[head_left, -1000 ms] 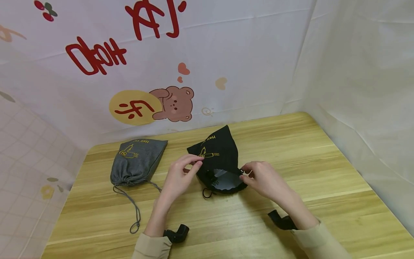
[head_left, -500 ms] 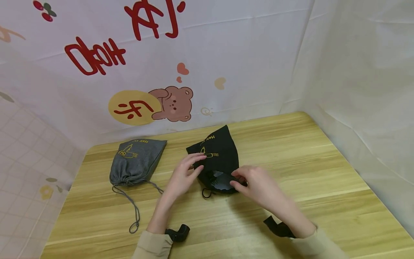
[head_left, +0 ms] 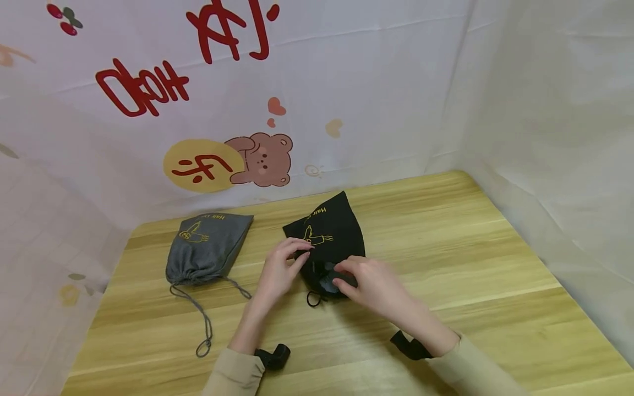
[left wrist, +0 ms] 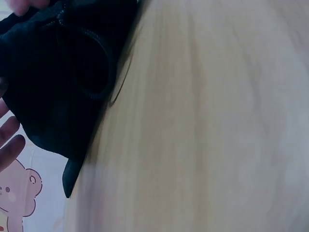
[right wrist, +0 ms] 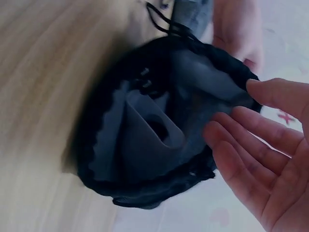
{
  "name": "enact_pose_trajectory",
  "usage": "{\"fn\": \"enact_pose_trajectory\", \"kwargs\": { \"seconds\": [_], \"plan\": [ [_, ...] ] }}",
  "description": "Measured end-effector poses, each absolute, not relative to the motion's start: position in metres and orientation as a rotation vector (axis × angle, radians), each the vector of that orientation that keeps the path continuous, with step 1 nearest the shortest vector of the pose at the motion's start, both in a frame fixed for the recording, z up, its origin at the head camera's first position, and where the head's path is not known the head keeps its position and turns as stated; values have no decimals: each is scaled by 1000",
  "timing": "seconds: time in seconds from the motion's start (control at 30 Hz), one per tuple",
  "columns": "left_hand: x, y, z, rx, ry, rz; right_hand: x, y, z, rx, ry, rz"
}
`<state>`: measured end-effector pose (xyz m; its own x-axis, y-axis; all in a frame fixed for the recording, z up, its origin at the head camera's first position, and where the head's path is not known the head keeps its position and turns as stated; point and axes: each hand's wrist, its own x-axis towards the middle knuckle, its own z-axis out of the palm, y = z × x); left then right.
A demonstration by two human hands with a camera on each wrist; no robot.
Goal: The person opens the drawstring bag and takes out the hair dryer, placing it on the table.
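A black drawstring bag [head_left: 332,228] with a yellow hair dryer print lies on the table, its mouth facing me. Inside the mouth, the right wrist view shows a dark grey piece with an oblong opening [right wrist: 154,121], like a nozzle. My left hand [head_left: 279,269] pinches the left side of the bag's mouth between thumb and index finger. My right hand [head_left: 371,283] is at the right of the mouth, thumb and fingers apart. In the right wrist view its thumb is right at the rim and its fingers [right wrist: 251,150] reach across the opening.
A grey drawstring bag [head_left: 208,247] with the same print lies to the left, its grey cord [head_left: 208,324] trailing forward. A small black cord loop [head_left: 313,298] lies before the black bag. Printed white cloth [head_left: 386,82] hangs behind the wooden table [head_left: 495,286].
My right hand has let go of the right side of the bag's mouth and moved left over the opening. My left hand opened briefly, then closed at the rim again.
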<state>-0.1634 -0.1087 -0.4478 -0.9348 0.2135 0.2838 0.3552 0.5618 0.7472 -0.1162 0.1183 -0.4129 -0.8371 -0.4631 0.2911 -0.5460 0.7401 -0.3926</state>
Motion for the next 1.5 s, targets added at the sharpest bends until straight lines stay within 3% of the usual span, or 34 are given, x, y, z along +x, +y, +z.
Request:
{"fn": "enact_pose_trajectory", "kwargs": {
  "seconds": [0.9, 1.23, 1.5],
  "plan": [
    [-175, -89, -438, -242, -2603, -1142, -159, 116, -428, 571, -2780, 608],
    [-172, -86, -443, -308, -2666, -1190, -166, 118, -425, 569, -2766, 608],
    [-174, -93, -447, -202, -2643, -1202, -165, 114, -425, 614, -2765, 624]
  ]
}}
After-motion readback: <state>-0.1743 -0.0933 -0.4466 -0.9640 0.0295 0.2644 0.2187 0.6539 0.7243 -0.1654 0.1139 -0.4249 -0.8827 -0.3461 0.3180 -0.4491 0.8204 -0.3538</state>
